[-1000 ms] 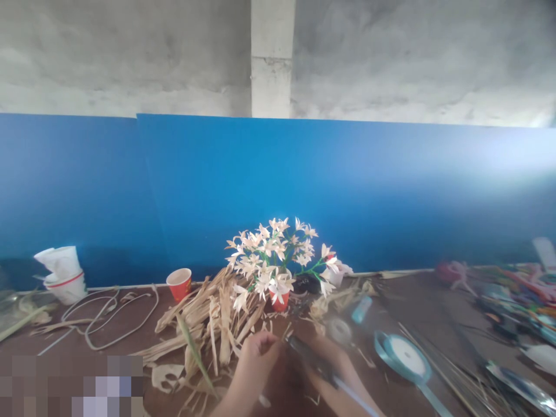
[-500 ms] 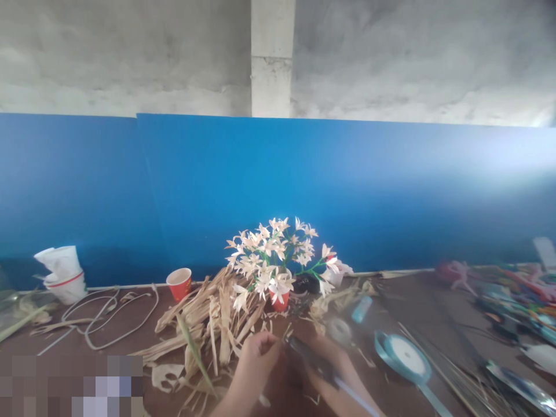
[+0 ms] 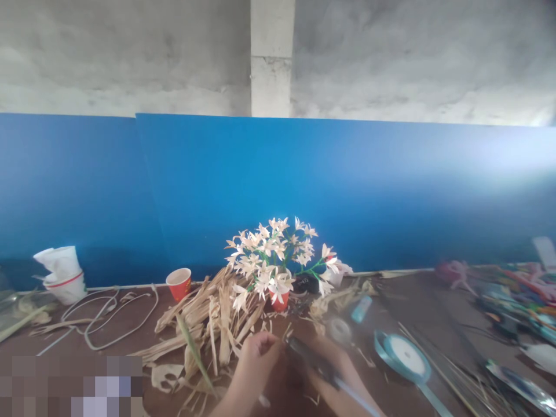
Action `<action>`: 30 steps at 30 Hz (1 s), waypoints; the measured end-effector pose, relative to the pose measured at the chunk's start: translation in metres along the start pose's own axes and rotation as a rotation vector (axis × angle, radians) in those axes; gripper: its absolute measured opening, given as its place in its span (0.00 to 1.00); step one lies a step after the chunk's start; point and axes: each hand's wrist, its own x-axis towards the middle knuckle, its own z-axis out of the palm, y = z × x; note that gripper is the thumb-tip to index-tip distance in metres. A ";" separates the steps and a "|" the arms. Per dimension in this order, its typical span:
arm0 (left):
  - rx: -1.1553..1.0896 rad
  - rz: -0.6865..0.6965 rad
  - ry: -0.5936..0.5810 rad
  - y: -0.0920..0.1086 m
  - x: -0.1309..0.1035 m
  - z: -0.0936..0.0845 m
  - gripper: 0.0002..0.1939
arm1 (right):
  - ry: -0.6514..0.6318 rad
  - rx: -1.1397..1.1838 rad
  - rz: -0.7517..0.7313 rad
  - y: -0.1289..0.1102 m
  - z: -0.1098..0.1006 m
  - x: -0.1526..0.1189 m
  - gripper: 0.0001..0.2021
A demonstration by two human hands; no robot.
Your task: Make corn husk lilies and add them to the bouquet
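Observation:
My left hand (image 3: 259, 354) is closed in a pinch near the front middle, over the brown table; what its fingertips grip is too small to make out. Close beside it, my right hand (image 3: 332, 362) is wrapped round a dark tool (image 3: 313, 358) with a pale cord at its rear, its tip pointing up and left toward my left fingertips. Behind both hands, pale star-shaped flowers (image 3: 264, 249) on green stems stand in a red cup (image 3: 279, 301). Dry tan husks (image 3: 223, 324) lie to the left of my left hand.
A red paper cup (image 3: 179, 285), white cups (image 3: 65, 281) and a looped white cable (image 3: 89, 331) are at the left. To the right lie a blue ribbon roll (image 3: 406, 356), thin sticks (image 3: 452, 370) and a colourful pile (image 3: 521, 295). A blue panel (image 3: 260, 174) stands behind.

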 end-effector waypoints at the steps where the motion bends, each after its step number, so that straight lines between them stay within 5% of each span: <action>1: 0.000 -0.003 0.001 0.000 0.000 0.000 0.14 | 0.003 0.008 -0.004 -0.001 -0.001 0.000 0.05; 22: -0.017 -0.005 -0.052 0.011 -0.004 -0.001 0.10 | -0.085 0.076 0.081 0.002 -0.004 0.002 0.07; 30: 0.232 0.021 -0.090 0.018 -0.010 -0.002 0.10 | -0.049 0.032 0.128 0.006 -0.012 0.003 0.08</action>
